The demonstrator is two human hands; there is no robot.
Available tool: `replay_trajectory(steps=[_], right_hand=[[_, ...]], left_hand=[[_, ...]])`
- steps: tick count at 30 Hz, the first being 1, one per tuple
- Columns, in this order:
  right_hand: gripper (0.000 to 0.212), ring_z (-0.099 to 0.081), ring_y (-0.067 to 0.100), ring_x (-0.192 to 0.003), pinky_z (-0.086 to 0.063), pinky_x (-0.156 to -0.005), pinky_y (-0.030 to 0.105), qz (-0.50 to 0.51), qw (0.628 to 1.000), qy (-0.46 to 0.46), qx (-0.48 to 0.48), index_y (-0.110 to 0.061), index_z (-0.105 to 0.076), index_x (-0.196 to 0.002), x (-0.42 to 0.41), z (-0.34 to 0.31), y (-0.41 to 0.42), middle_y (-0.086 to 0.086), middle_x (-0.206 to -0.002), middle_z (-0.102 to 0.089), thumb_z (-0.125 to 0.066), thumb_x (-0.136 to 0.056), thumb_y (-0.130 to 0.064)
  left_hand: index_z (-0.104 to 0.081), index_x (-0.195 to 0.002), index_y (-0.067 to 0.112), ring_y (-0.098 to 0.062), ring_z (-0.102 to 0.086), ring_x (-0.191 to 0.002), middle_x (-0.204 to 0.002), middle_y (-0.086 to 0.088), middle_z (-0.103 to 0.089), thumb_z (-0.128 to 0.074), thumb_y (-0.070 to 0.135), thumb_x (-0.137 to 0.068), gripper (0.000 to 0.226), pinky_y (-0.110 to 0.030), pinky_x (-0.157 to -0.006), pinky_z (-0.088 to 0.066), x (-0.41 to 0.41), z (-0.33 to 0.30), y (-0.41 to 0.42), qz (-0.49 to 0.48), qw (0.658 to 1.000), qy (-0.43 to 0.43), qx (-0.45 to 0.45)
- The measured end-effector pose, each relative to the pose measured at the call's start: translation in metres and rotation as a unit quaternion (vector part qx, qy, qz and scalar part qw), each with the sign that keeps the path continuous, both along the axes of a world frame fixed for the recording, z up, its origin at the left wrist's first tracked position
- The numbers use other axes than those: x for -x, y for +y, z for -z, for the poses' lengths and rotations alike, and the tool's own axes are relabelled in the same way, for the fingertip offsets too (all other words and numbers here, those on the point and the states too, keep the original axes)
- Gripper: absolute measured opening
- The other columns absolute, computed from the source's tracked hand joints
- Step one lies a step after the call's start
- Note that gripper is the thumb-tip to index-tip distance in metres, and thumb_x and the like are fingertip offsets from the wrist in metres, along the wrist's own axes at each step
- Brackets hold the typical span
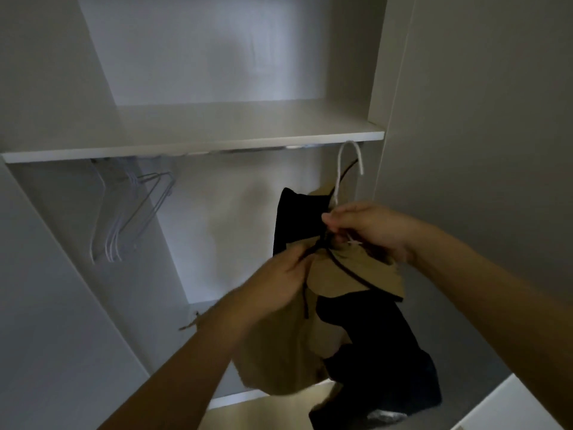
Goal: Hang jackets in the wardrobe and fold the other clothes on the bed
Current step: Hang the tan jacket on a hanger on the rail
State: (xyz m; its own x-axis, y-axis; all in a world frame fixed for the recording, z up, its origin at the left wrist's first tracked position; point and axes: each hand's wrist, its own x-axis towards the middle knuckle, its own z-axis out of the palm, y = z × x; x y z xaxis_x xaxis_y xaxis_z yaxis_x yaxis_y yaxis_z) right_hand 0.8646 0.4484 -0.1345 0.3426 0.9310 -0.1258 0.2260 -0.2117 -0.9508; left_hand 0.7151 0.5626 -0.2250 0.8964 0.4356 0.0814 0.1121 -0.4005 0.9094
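A tan and black jacket [350,277] hangs from a white wire hanger [348,159] in front of the open white wardrobe [192,144]. The hanger's hook is raised just under the shelf edge, near the right end of the rail [235,150]; whether it rests on the rail I cannot tell. My right hand [369,228] grips the hanger's neck at the jacket's collar. My left hand [279,271] pinches the jacket's tan fabric and a dark cord just below the collar. The lower part of the jacket droops dark and loose.
Several empty white wire hangers [124,212] hang at the left end of the rail. A bare shelf [248,119] runs above it. The wardrobe's right side panel [465,119] stands close to my right arm. A low white surface [511,405] shows at bottom right.
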Motion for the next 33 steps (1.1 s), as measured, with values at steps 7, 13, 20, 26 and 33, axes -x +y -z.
replay_trajectory(steps=[7,13,20,26,33], right_hand=[[0.030,-0.047,0.017,-0.061,-0.037,-0.062,0.030,0.018,0.997,-0.048,0.052,-0.015,-0.058,-0.063,-0.020,0.010,-0.013,0.007,-0.067,-0.053,-0.064,-0.090,-0.024],[0.021,-0.058,0.013,-0.060,-0.047,-0.060,0.025,0.000,0.997,0.016,0.075,-0.012,-0.066,-0.071,-0.030,0.022,-0.020,0.002,-0.067,-0.063,-0.064,-0.090,-0.020],[0.017,-0.062,0.017,-0.065,-0.052,-0.063,0.028,-0.060,0.982,0.149,0.103,-0.007,-0.065,-0.085,-0.017,0.003,-0.007,0.007,-0.075,-0.065,-0.067,-0.078,-0.023],[0.013,-0.061,0.017,-0.073,-0.052,-0.072,0.031,-0.018,0.993,0.090,0.077,-0.005,-0.064,-0.089,-0.029,0.020,-0.012,0.007,-0.079,-0.066,-0.062,-0.090,-0.017],[0.034,-0.045,0.009,-0.055,-0.042,-0.054,0.020,-0.044,0.994,0.070,0.076,-0.015,-0.047,-0.063,-0.027,0.023,-0.011,-0.001,-0.060,-0.048,-0.050,-0.097,-0.017]], left_hand=[[-0.058,-0.086,0.017,-0.009,-0.059,-0.073,-0.079,0.002,-0.062,-0.041,0.033,-0.103,0.028,-0.027,-0.068,-0.046,0.014,0.000,0.001,-0.032,0.978,-0.030,-0.205],[-0.057,-0.078,0.022,-0.015,-0.059,-0.070,-0.074,0.001,-0.061,-0.042,0.032,-0.102,0.030,-0.027,-0.064,-0.043,0.030,-0.003,0.027,-0.013,0.975,0.077,-0.206],[-0.063,-0.096,0.051,-0.007,-0.063,-0.100,-0.101,0.019,-0.067,-0.052,0.039,-0.086,0.019,-0.031,-0.090,-0.047,-0.002,-0.001,0.001,-0.047,0.999,-0.001,-0.009],[-0.069,-0.082,0.031,-0.004,-0.063,-0.078,-0.078,0.013,-0.067,-0.061,0.034,-0.093,0.013,-0.026,-0.076,-0.047,0.006,-0.017,0.016,-0.039,0.997,-0.021,-0.069],[-0.069,-0.087,0.033,0.001,-0.062,-0.083,-0.086,0.017,-0.067,-0.058,0.030,-0.095,0.014,-0.023,-0.082,-0.049,0.006,-0.032,0.030,-0.007,0.990,0.016,-0.138]])
